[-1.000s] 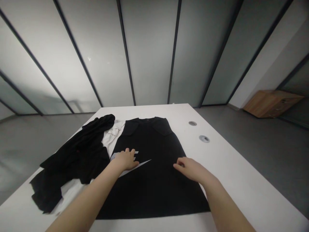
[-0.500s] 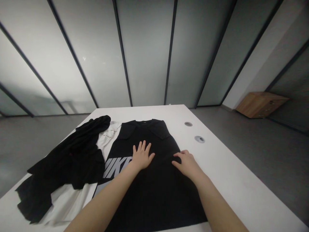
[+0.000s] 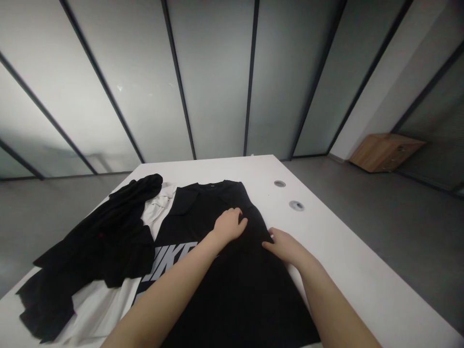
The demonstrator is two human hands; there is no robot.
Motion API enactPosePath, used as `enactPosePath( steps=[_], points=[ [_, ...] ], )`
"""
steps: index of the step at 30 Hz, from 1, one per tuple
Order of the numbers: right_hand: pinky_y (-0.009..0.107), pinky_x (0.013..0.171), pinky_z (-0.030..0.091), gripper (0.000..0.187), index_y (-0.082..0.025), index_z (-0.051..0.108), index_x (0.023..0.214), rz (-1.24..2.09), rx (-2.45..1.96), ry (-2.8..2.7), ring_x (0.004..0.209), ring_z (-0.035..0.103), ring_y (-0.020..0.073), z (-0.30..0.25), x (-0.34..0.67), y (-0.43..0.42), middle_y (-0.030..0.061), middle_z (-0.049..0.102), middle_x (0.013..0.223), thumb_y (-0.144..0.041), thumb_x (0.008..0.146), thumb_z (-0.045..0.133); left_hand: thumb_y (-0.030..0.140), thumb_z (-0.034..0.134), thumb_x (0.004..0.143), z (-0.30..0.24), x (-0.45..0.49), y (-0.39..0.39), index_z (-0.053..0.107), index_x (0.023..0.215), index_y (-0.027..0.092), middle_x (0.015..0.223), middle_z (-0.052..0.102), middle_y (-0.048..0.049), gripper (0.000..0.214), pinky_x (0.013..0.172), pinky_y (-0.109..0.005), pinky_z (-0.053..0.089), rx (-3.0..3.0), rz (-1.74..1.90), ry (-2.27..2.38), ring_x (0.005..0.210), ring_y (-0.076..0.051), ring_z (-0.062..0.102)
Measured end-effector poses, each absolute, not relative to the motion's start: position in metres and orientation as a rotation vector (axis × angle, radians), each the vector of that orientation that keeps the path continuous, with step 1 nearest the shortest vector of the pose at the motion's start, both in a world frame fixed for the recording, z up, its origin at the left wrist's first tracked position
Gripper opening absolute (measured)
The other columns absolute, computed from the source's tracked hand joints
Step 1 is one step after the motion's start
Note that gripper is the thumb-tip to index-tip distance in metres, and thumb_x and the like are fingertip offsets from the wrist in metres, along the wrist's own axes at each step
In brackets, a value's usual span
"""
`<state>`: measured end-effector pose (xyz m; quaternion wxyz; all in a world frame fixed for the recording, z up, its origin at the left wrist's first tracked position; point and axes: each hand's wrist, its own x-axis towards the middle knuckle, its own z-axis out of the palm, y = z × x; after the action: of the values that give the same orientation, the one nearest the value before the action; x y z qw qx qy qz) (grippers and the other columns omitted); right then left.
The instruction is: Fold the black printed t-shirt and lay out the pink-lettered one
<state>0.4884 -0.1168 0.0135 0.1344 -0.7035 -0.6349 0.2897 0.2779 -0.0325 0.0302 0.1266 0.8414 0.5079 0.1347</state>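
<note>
A black T-shirt (image 3: 232,290) with large grey NIKE lettering lies spread on the white table, its sleeves turned in near the collar at the far end. My left hand (image 3: 229,226) rests on the upper right part of the shirt, its fingers bent downward and the thumb apart from them. At the shirt's right edge is my right hand (image 3: 288,245), with the thumb on top of the cloth and the fingers tucked around the edge. My left forearm covers part of the lettering.
Left of the shirt lies a heap of black clothing (image 3: 105,241) over white cloth (image 3: 105,304). Two round inserts, a far one (image 3: 280,183) and a nearer one (image 3: 296,206), sit in the table (image 3: 348,270). A wooden cabinet (image 3: 384,152) stands on the floor at right.
My left hand has slid right across the shirt, its spread fingers now bent. My right hand has closed on the shirt's right edge. The view has shifted slightly.
</note>
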Motion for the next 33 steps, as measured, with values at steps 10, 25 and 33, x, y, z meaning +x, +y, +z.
enactPosePath(
  steps=[10,25,33],
  points=[
    [0.034,0.078,0.049,0.051,-0.018,0.061,0.135,0.986,-1.540,-1.890,0.086,0.065,0.0219,0.020,0.455,-0.126,0.0053,0.072,0.101,-0.020,0.085,0.065,0.052,0.063,0.096,0.011,0.334,0.039,0.079,0.117,0.023,0.127,0.077,-0.0103,0.039,0.108,-0.035,0.051,2.233,0.427,1.224,0.122,-0.029,0.070],
    [0.030,0.079,0.052,0.076,-0.026,0.059,0.152,1.540,-1.342,-2.071,0.089,0.066,0.0193,0.047,0.428,-0.148,0.0058,0.071,0.118,-0.025,0.078,0.079,0.011,0.067,0.087,-0.007,0.253,0.093,0.077,0.123,0.015,0.107,0.082,-0.0098,0.037,0.085,-0.031,0.060,1.739,0.856,1.357,0.091,-0.020,0.077],
    [0.025,0.074,0.047,0.062,-0.025,0.074,0.134,1.474,-1.140,-2.377,0.089,0.066,0.0195,0.041,0.398,-0.163,0.0044,0.076,0.111,-0.032,0.073,0.083,0.015,0.071,0.082,-0.015,0.202,0.096,0.080,0.120,0.014,0.120,0.080,-0.0126,0.039,0.100,-0.035,0.058,1.752,0.848,1.359,0.109,-0.026,0.075]
  ],
)
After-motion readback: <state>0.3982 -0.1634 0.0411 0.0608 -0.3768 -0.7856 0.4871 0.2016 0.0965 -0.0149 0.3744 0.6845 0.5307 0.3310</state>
